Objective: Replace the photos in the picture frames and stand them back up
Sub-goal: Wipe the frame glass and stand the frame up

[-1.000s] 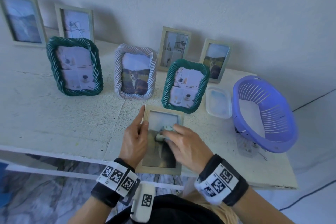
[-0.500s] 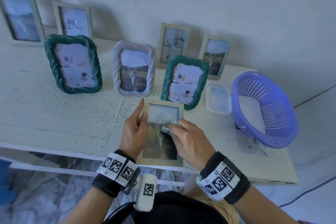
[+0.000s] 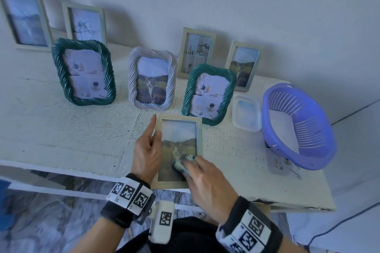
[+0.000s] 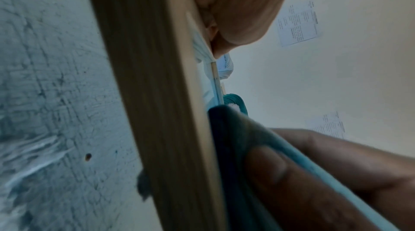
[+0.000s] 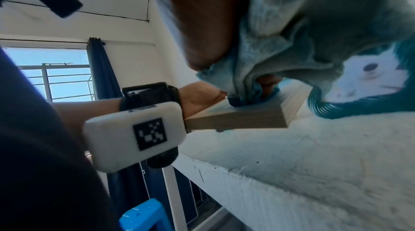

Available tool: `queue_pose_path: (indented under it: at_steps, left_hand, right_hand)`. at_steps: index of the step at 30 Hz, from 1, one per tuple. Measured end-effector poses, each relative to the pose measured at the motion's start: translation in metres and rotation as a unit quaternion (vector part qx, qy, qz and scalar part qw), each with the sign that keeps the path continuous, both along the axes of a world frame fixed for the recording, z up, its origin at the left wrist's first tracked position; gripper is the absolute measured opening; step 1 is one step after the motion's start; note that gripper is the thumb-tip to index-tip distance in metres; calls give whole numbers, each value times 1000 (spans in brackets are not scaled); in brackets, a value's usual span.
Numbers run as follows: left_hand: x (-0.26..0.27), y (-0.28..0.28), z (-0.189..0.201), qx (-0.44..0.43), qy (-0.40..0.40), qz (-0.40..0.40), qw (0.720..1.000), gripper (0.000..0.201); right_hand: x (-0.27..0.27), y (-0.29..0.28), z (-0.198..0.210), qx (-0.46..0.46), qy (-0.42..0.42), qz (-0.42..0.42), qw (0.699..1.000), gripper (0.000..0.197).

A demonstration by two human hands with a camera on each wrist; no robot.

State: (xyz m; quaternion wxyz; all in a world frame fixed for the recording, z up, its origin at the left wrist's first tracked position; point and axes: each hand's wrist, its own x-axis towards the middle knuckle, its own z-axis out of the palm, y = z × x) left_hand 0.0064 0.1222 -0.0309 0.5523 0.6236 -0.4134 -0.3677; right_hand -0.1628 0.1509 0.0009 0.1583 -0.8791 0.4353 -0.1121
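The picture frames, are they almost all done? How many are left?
Seven frames already stand with photos in them, like the green twisted frame and the white twisted frame. In hand: the left hand holds the wooden frame flat on the table while the right hand presses a blue cloth on its glass. Left: standing that one up.

Head view: even, cool bluish daylight, soft shadows on wall behind the frames at back of table (image 3: 61,129). Wide-angle bend toward edges. Wrist views: dim close-up, heavy blur near lens; bright window (image 5: 54,75) at left, overexposed.
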Motion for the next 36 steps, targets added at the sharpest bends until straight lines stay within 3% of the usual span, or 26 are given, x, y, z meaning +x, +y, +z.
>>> queue_pose_path:
  at_steps: [6, 12, 16, 21, 28, 34, 36]
  left_hand:
    - [-3, -1, 6, -15, -37, -12, 999, 45]
    - [-1, -1, 5, -6, -19, -8, 1000, 46]
    - [4, -5, 9, -5, -22, -7, 1000, 46]
    - [5, -3, 5, 5, -25, -2, 1000, 46]
    - [0, -4, 4, -7, -15, -28, 999, 45]
    - [5, -8, 3, 1, -14, -17, 1000, 46]
    - [4, -8, 2, -6, -15, -29, 999, 46]
  right_hand:
    - [-3, -37, 4, -63, 14, -22, 998, 10]
    - [10, -50, 19, -84, -6, -47, 995, 4]
    - [19, -32, 16, -79, -14, 15, 997, 21]
    - [12, -21, 14, -61, 2, 86, 994, 13]
    - [22, -55, 25, -102, 10, -9, 995, 11]
    - [20, -18, 20, -39, -5, 104, 994, 12]
    - [18, -30, 21, -47, 14, 93, 994, 14]
